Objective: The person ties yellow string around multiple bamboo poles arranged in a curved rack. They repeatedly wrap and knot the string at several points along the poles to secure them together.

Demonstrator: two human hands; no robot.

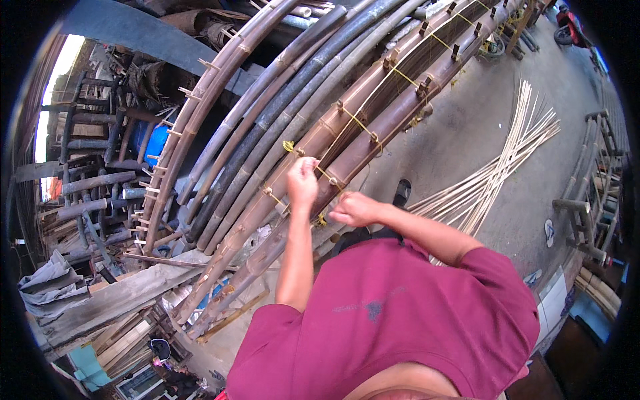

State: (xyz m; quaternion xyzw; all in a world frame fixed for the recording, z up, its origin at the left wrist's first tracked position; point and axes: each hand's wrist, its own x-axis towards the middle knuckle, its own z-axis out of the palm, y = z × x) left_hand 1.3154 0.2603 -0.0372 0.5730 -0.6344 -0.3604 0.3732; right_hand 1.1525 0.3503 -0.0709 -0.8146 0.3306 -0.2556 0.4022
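Observation:
Two long brown bamboo poles lie side by side before me, the left pole (328, 127) and the right pole (357, 157). Short dark pegs stand along both, and yellow cord (357, 121) zigzags across the gap between them. My left hand (303, 181) is raised over the left pole, its fingers pinched together where a stretch of cord meets them. Close beside the right pole is my right hand (353, 209), curled into a fist; whatever it may hold is hidden. A small yellow cord bundle (288, 146) sits on the left pole.
Several dark bamboo poles (273, 113) lie to the left, beside a curved pole with pale pegs (193, 120). Thin pale bamboo strips (490, 180) spread over the concrete floor (460, 127) at right. Bamboo frames (587, 207) stand at the far right.

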